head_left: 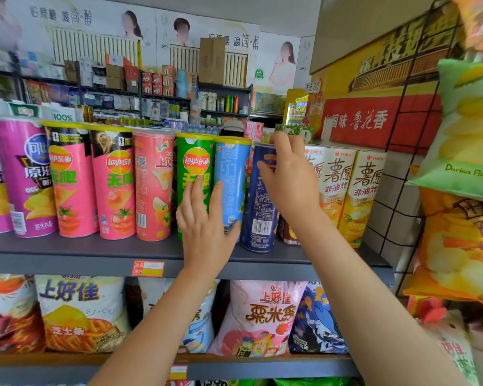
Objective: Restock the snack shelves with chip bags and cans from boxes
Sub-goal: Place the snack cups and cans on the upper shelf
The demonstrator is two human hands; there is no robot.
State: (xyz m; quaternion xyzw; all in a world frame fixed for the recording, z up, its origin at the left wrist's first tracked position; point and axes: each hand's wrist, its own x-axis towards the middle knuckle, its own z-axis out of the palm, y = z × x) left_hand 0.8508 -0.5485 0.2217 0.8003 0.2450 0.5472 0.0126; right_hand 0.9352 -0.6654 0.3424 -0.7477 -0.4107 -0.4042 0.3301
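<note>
My left hand [204,221] lies flat, fingers straight, against the light-blue can [230,188]. My right hand [287,176] curls round the dark-blue can [261,215] just beside it, standing tilted on the shelf [95,254]. I judge I'm seating this can; next, push it upright into the row.

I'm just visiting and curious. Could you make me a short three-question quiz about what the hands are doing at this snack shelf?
1. True or false: the right hand holds the dark blue can.
2. Which can does the left hand rest on?
A. light blue can
B. a purple can
C. a yellow box
3. Fill in: left of the light blue can stands a ___ can.

Key: 1 true; 2 A; 3 green
</note>
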